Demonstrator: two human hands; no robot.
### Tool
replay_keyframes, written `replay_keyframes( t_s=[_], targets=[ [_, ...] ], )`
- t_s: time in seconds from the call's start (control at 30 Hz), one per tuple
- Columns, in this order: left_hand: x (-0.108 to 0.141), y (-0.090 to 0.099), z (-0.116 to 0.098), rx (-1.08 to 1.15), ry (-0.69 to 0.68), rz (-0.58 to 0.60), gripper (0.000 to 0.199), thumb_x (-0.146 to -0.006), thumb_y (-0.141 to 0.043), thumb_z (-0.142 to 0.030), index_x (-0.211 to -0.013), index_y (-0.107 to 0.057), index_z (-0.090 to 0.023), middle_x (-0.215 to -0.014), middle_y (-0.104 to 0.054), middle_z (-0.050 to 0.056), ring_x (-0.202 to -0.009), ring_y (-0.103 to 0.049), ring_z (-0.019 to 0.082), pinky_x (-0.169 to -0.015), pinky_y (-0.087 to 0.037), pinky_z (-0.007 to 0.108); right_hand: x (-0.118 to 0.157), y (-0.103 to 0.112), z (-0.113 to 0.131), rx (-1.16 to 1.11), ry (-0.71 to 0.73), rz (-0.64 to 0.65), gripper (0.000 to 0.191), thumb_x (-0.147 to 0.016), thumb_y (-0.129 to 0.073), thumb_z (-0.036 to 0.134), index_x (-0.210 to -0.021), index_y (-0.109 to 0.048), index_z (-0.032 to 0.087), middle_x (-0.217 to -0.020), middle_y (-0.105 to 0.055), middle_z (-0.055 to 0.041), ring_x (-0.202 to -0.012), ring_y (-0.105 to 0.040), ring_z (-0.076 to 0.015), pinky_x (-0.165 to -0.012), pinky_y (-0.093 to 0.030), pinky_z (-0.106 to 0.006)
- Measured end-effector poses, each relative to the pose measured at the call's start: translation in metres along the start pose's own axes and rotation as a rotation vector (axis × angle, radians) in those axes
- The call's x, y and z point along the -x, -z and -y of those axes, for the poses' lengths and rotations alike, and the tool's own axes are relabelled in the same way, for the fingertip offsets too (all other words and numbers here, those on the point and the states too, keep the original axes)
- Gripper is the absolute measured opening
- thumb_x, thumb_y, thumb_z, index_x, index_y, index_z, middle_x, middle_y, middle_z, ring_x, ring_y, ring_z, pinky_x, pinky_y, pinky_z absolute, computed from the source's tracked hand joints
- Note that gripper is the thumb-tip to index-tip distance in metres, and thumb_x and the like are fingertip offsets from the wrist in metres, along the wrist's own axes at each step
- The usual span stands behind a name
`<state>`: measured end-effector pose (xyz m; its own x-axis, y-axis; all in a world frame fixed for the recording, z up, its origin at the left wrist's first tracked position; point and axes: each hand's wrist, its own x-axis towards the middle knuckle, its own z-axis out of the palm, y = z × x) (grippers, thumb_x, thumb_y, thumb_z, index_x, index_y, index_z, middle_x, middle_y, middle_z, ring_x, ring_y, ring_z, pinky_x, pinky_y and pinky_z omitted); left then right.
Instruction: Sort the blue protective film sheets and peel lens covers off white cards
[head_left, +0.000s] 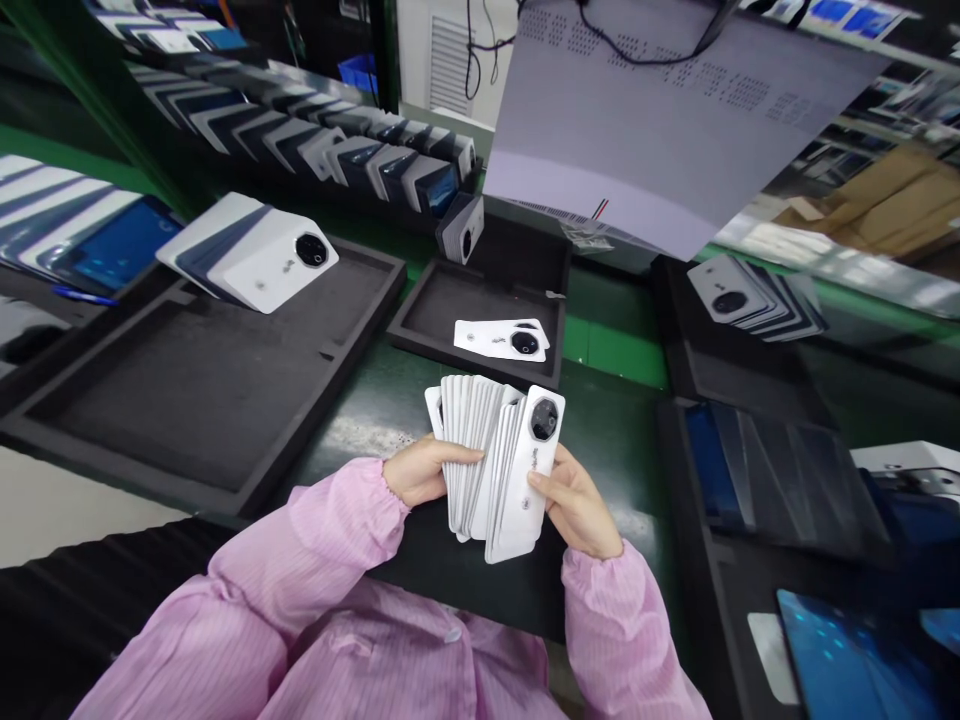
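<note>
Two-hand grip here: left hand point(420, 470) pinching one side, right hand point(581, 505) the other, of a fanned bunch of white phone panels point(496, 475) above the desk point(622, 425). I'd press lightly, stay off that camera disc point(543, 418), keep edges clear of the tray point(435, 352) beyond.

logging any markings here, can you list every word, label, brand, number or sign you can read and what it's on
None can be read.
Front held panel: dark script and small round mark, too blurred.
Tray panel: dark script and round mark, too small.
Left stack's top panel: dark lettering and round mark, too blurred.
Anything elsewhere: too small or blurred.
</note>
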<state>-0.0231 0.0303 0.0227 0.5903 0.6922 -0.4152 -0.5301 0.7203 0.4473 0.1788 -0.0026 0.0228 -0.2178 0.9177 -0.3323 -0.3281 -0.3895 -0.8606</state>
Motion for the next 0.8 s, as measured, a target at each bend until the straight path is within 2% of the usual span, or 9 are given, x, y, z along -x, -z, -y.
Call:
replay_keyframes(
  t_s=[0.1, 0.2, 0.37, 0.5, 0.67, 0.8],
  targets=[
    [0.0, 0.001, 0.002, 0.007, 0.012, -0.004, 0.027, -0.071, -0.065, -0.004, -0.097, -0.067, -0.011, -0.095, -0.073, 0.011, -0.103, -0.062, 0.03, -0.101, -0.037, 0.049, 0.0, 0.003, 0.001, 0.006, 0.039, -0.038, 0.041, -0.07, -0.072, 0.023, -0.108, -0.055, 0.023, -0.108, -0.067, -0.0041, -0.101, -0.061, -0.0232, -0.091, -0.046, -0.043],
    [0.0, 0.001, 0.003, 0.011, 0.008, 0.04, 0.029, -0.07, -0.067, -0.006, -0.098, -0.067, -0.012, -0.095, -0.073, 0.011, -0.104, -0.062, 0.03, -0.102, -0.036, 0.05, -0.001, 0.006, 0.001, 0.005, 0.056, -0.037, 0.042, -0.071, -0.071, 0.024, -0.11, -0.054, 0.023, -0.111, -0.065, -0.0044, -0.103, -0.06, -0.0237, -0.094, -0.045, -0.044],
    [0.005, 0.001, 0.001, -0.046, 0.034, 0.143, 0.035, -0.06, -0.069, -0.001, -0.093, -0.069, -0.012, -0.094, -0.073, 0.011, -0.106, -0.06, 0.035, -0.098, -0.038, 0.052, -0.001, 0.007, 0.002, -0.03, 0.047, -0.029, 0.045, -0.07, -0.071, 0.022, -0.111, -0.053, 0.027, -0.109, -0.064, -0.0023, -0.099, -0.061, -0.0221, -0.091, -0.047, -0.043],
    [0.006, 0.001, 0.003, -0.082, 0.011, 0.102, 0.035, -0.06, -0.069, -0.001, -0.093, -0.069, -0.012, -0.096, -0.073, 0.012, -0.105, -0.06, 0.035, -0.096, -0.04, 0.052, 0.001, 0.008, 0.003, -0.049, 0.038, -0.007, 0.048, -0.069, -0.071, 0.02, -0.112, -0.052, 0.027, -0.11, -0.064, -0.0023, -0.098, -0.061, -0.0223, -0.089, -0.048, -0.043],
    [0.005, -0.001, 0.009, -0.191, -0.081, 0.109, 0.049, -0.064, -0.07, -0.006, -0.111, -0.063, -0.016, -0.109, -0.069, 0.012, -0.109, -0.058, 0.033, -0.098, -0.038, 0.05, 0.001, 0.011, 0.004, -0.034, -0.004, 0.036, 0.052, -0.068, -0.071, 0.02, -0.115, -0.051, 0.026, -0.109, -0.065, -0.0037, -0.097, -0.062, -0.0242, -0.088, -0.048, -0.044],
    [0.006, -0.001, 0.009, -0.28, -0.133, 0.083, 0.051, -0.065, -0.071, -0.007, -0.114, -0.061, -0.018, -0.109, -0.069, 0.01, -0.111, -0.057, 0.03, -0.099, -0.038, 0.047, -0.001, 0.01, 0.0, -0.074, -0.006, 0.031, 0.057, -0.067, -0.072, 0.018, -0.118, -0.049, 0.029, -0.108, -0.066, -0.0023, -0.097, -0.063, -0.0243, -0.087, -0.049, -0.045]
  ],
)
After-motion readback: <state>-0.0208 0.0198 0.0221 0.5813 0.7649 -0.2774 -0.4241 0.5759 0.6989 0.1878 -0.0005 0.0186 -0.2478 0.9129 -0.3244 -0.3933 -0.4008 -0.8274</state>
